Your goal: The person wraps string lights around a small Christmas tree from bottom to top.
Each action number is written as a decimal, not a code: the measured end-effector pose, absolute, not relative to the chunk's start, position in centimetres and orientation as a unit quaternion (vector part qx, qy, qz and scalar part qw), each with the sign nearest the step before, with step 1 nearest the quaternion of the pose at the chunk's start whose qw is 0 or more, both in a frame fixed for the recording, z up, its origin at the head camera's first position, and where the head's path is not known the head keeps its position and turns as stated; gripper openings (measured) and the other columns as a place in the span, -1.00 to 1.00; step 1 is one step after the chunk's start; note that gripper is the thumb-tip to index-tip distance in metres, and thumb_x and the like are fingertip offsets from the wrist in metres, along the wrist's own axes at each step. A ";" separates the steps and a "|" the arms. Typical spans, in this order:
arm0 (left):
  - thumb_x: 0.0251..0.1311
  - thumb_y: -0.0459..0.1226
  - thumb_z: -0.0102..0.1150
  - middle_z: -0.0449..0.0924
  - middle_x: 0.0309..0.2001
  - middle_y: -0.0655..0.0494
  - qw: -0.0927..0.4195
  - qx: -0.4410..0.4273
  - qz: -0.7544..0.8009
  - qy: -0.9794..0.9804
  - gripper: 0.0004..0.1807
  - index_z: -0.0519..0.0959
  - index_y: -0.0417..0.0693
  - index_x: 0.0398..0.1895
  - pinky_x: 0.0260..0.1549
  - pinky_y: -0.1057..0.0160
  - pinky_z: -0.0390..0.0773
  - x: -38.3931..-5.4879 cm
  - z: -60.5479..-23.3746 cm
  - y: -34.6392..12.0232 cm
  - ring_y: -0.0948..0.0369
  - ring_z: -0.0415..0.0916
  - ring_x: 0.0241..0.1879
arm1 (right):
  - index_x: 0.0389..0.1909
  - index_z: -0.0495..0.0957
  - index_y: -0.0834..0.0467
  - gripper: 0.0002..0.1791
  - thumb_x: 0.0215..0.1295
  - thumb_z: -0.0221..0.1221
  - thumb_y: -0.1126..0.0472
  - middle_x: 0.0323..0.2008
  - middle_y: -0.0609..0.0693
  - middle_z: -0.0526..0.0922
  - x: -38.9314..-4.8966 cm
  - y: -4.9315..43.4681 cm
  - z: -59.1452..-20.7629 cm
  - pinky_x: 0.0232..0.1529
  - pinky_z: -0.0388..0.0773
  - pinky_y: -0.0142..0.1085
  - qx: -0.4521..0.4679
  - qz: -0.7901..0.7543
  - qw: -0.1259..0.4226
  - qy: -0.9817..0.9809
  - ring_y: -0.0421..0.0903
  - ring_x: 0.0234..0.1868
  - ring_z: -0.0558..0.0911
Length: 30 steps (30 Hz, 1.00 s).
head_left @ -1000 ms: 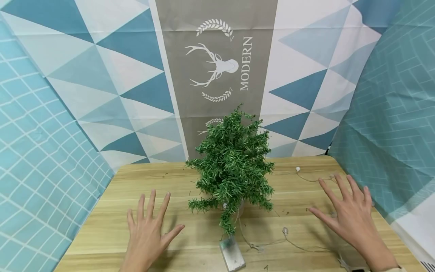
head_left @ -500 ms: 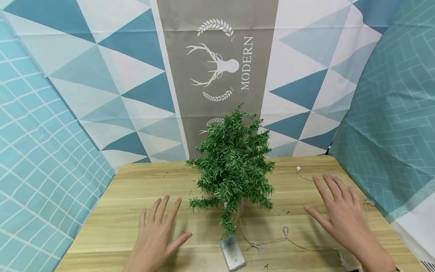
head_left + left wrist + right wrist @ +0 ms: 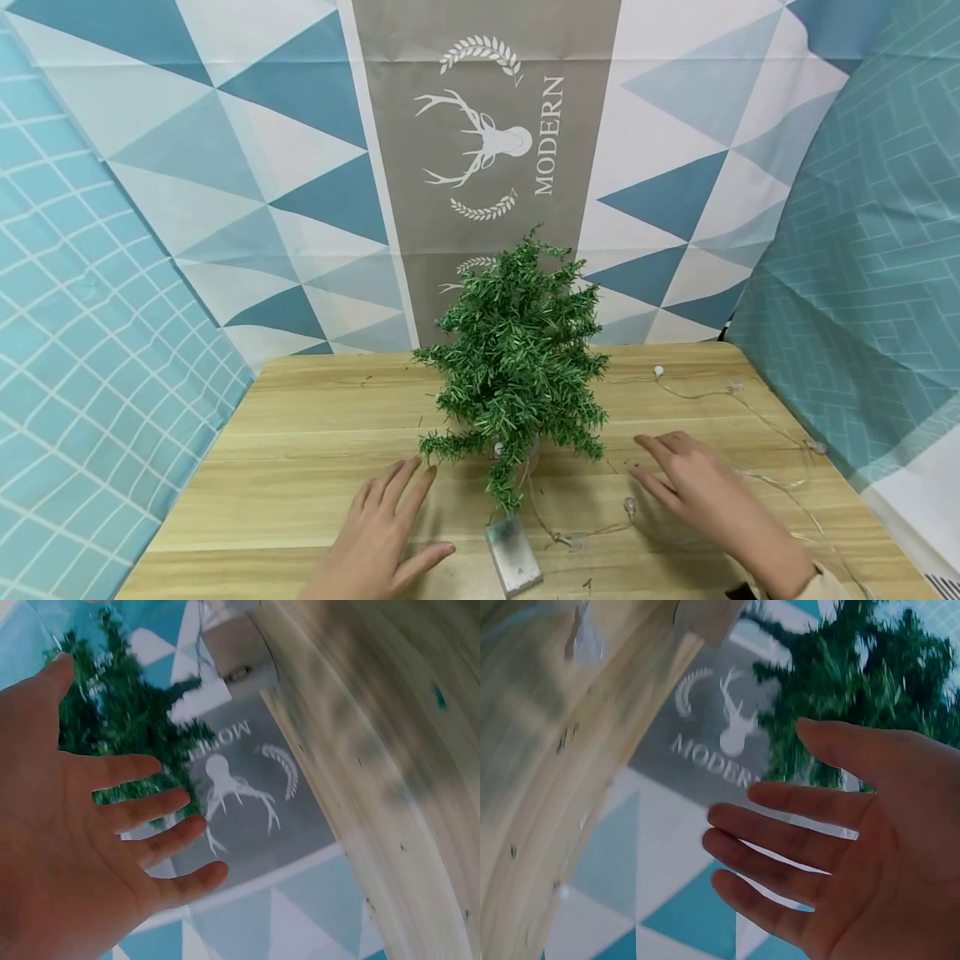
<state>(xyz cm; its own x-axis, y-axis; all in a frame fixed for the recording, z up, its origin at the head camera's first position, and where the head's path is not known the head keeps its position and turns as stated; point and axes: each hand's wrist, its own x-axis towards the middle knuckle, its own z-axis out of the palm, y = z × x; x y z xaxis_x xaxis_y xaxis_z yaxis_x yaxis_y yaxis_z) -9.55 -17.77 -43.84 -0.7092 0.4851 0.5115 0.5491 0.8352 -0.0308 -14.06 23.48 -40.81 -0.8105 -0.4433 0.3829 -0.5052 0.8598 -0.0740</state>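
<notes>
A small artificial Christmas tree [image 3: 517, 358] stands upright in the middle of the wooden table. My left hand [image 3: 378, 537], fingers extended, hovers at its front left without touching it. On the other side, my right hand [image 3: 693, 483] points its fingers toward the lower branches, apart from them and holding nothing. Both palms face the tree [image 3: 127, 712] in the wrist views. A silvery box [image 3: 514, 557] lies in front of the tree. From beneath the branches runs a string of lights with a clear bulb [image 3: 630, 506] near my right hand. The pot [image 3: 238, 658] shows in the left wrist view.
More of the light string [image 3: 768, 425] trails along the table's right side, with a white bulb [image 3: 658, 372] at the back. Green bits are scattered on the wooden table [image 3: 300, 467]. Patterned cloth [image 3: 315, 167] walls the back and sides.
Both hands have moved inward toward the tree, the left to the right and the right to the left. The tree and the silvery box stay in place.
</notes>
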 end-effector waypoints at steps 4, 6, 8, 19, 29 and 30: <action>0.29 0.42 -0.22 0.44 0.29 -0.08 0.243 -0.302 -0.035 -0.921 -0.08 0.42 -0.13 0.35 -0.01 -0.14 0.55 -9.3 -44.0 -16.7 -0.05 0.43 0.22 | 0.04 0.62 0.25 -0.56 0.28 0.31 0.03 -0.17 0.10 0.71 -14.0 21.8 -41.6 -0.14 0.68 -0.05 0.285 0.092 0.122 -0.946 0.03 -0.18 0.69; 0.28 0.42 -0.19 0.45 0.28 -0.05 0.237 -0.313 -0.024 -0.919 -0.09 0.43 -0.13 0.33 -0.02 -0.10 0.55 -9.2 -44.1 -16.2 -0.01 0.43 0.22 | 0.02 0.63 0.25 -0.59 0.30 0.30 0.04 -0.20 0.08 0.72 -14.0 20.8 -42.0 -0.20 0.69 -0.10 0.312 0.101 0.099 -0.939 -0.01 -0.23 0.69; 0.28 0.41 -0.17 0.46 0.27 -0.06 0.234 -0.326 -0.013 -0.916 -0.09 0.45 -0.14 0.31 -0.03 -0.07 0.55 -9.2 -44.1 -15.7 0.00 0.42 0.21 | 0.01 0.63 0.26 -0.60 0.32 0.28 0.05 -0.22 0.07 0.72 -14.0 19.9 -42.3 -0.26 0.69 -0.17 0.338 0.111 0.082 -0.931 -0.06 -0.27 0.69; 0.33 0.27 -0.01 0.58 0.03 -0.03 0.157 -0.386 -0.019 -0.909 -0.38 0.63 -0.07 -0.06 0.08 -0.13 0.50 -10.4 -43.5 -11.0 -0.01 0.47 0.14 | -0.33 0.54 0.02 -0.86 0.40 0.21 0.07 -0.50 -0.27 0.47 -14.1 15.8 -44.0 -0.51 0.47 -0.49 0.414 0.181 0.000 -0.892 -0.44 -0.53 0.38; 0.39 0.04 0.09 0.59 -0.46 0.28 -0.029 -0.353 -0.083 -0.931 -0.36 0.30 0.02 0.45 0.05 0.12 0.57 -10.5 -41.5 -6.8 0.24 0.62 -0.33 | -0.14 0.60 0.02 -0.71 0.43 0.13 -0.11 -0.28 -0.12 0.59 -13.7 15.2 -45.5 -0.36 0.59 -0.39 0.420 0.173 -0.006 -0.891 -0.34 -0.37 0.53; 0.39 0.03 0.08 0.58 -0.43 0.29 -0.025 -0.356 -0.070 -0.931 -0.28 0.17 0.03 0.53 0.00 0.14 0.58 -10.4 -41.6 -6.6 0.26 0.61 -0.34 | -0.10 0.61 0.03 -0.68 0.43 0.13 -0.13 -0.24 -0.11 0.61 -13.7 15.1 -45.8 -0.32 0.61 -0.37 0.424 0.171 -0.001 -0.889 -0.32 -0.33 0.56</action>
<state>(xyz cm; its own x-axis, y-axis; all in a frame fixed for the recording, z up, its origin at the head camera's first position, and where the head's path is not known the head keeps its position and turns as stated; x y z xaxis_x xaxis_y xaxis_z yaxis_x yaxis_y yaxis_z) -10.39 -6.61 -41.63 -0.7449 0.6672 0.0026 0.6602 0.7364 0.1479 -13.65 15.12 -45.79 -0.6396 -0.7551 0.1438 -0.7547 0.5813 -0.3043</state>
